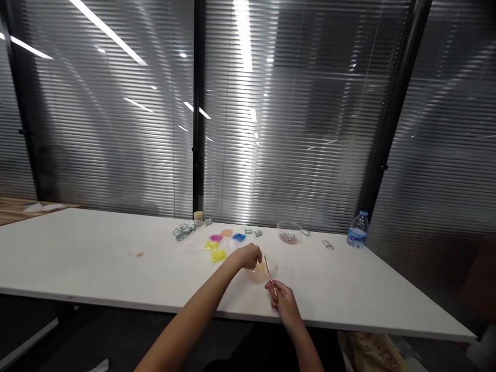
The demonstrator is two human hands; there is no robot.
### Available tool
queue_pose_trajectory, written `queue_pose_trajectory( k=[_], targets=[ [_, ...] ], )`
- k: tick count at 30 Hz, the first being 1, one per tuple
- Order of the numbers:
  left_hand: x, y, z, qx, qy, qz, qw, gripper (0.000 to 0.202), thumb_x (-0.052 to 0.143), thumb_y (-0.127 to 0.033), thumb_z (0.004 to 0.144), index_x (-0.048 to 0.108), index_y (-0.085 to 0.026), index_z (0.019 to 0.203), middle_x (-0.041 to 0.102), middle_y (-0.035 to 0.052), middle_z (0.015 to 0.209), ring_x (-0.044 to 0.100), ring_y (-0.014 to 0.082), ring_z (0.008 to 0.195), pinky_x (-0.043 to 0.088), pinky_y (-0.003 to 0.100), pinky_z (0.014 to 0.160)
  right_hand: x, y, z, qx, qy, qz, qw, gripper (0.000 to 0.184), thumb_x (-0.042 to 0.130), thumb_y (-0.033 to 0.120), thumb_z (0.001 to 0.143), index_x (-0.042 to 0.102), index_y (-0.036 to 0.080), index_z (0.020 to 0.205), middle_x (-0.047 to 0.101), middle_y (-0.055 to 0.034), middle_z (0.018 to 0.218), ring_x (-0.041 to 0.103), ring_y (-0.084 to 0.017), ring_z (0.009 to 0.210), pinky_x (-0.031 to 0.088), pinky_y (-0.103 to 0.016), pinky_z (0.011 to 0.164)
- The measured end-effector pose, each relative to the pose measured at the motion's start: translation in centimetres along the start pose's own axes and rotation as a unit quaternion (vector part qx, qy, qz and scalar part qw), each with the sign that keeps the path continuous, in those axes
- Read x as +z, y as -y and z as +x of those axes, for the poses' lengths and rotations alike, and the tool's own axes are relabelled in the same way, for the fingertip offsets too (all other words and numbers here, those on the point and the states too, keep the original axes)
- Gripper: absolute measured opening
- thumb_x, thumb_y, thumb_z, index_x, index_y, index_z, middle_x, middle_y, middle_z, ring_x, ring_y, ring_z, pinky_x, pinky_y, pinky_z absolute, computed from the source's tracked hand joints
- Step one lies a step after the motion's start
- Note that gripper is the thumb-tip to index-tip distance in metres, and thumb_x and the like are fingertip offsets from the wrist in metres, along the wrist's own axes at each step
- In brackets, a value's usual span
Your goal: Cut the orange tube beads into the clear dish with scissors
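Observation:
My right hand (285,306) is closed around a slim copper-coloured tool (270,279) with a narrow grey tip, which points up and away from me. Its exact kind is too small to tell. Just left of that tip, my left hand (249,256) is bent downward with its fingers curled together, and whatever they may hold is hidden. Under and behind both hands stands a clear round bowl (253,275) with something pale orange in it, partly covered by my left hand.
Small bags of yellow (218,256), pink, orange and blue (239,237) bits lie left of the bowl. Behind are small glass jars (184,231), a tan-lidded jar (198,218) and a clear bowl of beads (289,237). A water bottle (357,230) stands at right on the white table (96,258).

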State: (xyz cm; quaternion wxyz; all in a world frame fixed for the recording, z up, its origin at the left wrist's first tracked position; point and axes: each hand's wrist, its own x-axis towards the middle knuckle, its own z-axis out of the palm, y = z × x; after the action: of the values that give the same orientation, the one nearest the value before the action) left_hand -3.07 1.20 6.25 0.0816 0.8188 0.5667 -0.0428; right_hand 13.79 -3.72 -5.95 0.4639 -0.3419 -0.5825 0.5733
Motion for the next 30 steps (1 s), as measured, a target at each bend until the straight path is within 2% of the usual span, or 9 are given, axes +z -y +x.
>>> queue_pose_trajectory(
  k=[9,13,17,20,22,24,27,30],
  targets=[
    [0.1,0.8,1.2,0.004,-0.034,-0.006,0.999,0.027,0.057,-0.036,0.094,0.062,-0.014,0.11,0.065,0.0066,0.107,0.064,0.0172,0.094,0.056,0.038,0.084,-0.3,0.5,0.5,0.018,-0.005,0.023,1.0,0.025,0.057,0.033,0.095,0.056,0.013,0.079,0.044,0.0087,0.059,0.034,-0.003,0.043,0.03,-0.016,0.039],
    [0.3,1.3,1.6,0.019,-0.063,-0.03,0.997,0.025,0.056,-0.038,0.094,0.064,-0.014,0.1,0.067,0.0048,0.099,0.064,0.0157,0.088,0.055,0.036,0.083,-0.8,0.9,0.5,0.037,-0.009,0.036,0.999,0.028,0.055,0.037,0.096,0.056,0.014,0.082,0.039,0.01,0.056,0.028,-0.002,0.04,0.026,-0.016,0.037],
    [0.2,1.8,1.3,0.038,-0.109,-0.084,0.99,0.025,0.056,-0.037,0.095,0.064,-0.013,0.099,0.067,0.0044,0.095,0.064,0.0154,0.086,0.055,0.037,0.083,-1.3,1.3,0.2,0.061,-0.003,0.044,0.997,0.031,0.053,0.043,0.096,0.056,0.015,0.083,0.035,0.0105,0.055,0.025,-0.003,0.04,0.023,-0.017,0.037],
    [0.1,2.1,0.8,0.062,-0.158,-0.151,0.974,0.026,0.056,-0.037,0.095,0.064,-0.014,0.104,0.067,0.006,0.102,0.064,0.0173,0.093,0.053,0.04,0.088,-1.9,1.7,0.3,0.078,0.009,0.038,0.996,0.034,0.051,0.048,0.096,0.057,0.015,0.087,0.033,0.0111,0.053,0.023,-0.003,0.039,0.021,-0.018,0.038],
    [0.4,2.3,0.3,0.088,-0.191,-0.209,0.955,0.024,0.058,-0.036,0.093,0.065,-0.015,0.104,0.067,0.0061,0.105,0.063,0.0189,0.1,0.05,0.043,0.095,-2.6,2.2,0.7,0.083,0.015,0.021,0.996,0.036,0.051,0.051,0.095,0.058,0.016,0.09,0.033,0.0112,0.052,0.023,-0.004,0.039,0.022,-0.019,0.04],
    [1.1,2.5,0.0,0.084,-0.245,-0.278,0.925,0.023,0.06,-0.036,0.091,0.067,-0.016,0.101,0.067,0.0066,0.109,0.06,0.0203,0.108,0.046,0.045,0.1,-3.7,3.1,1.2,0.076,0.013,-0.007,0.997,0.035,0.056,0.051,0.091,0.059,0.016,0.09,0.032,0.0111,0.052,0.026,-0.005,0.042,0.024,-0.021,0.044],
    [2.9,3.1,-0.1,0.001,-0.34,-0.397,0.853,0.027,0.062,-0.04,0.088,0.067,-0.018,0.103,0.062,0.0093,0.121,0.053,0.0242,0.121,0.043,0.045,0.103,-6.0,5.0,2.2,0.067,0.006,-0.066,0.996,0.037,0.061,0.048,0.087,0.061,0.015,0.104,0.032,0.0107,0.053,0.034,-0.008,0.052,0.032,-0.024,0.055],
    [4.6,3.5,0.3,-0.099,-0.373,-0.518,0.764,0.035,0.065,-0.043,0.084,0.062,-0.022,0.112,0.059,0.0104,0.128,0.053,0.0267,0.123,0.046,0.041,0.099,-8.2,7.2,3.5,0.077,0.013,-0.145,0.986,0.036,0.067,0.041,0.083,0.059,0.019,0.111,0.039,0.0095,0.058,0.038,-0.009,0.057,0.032,-0.025,0.058]
  ],
)
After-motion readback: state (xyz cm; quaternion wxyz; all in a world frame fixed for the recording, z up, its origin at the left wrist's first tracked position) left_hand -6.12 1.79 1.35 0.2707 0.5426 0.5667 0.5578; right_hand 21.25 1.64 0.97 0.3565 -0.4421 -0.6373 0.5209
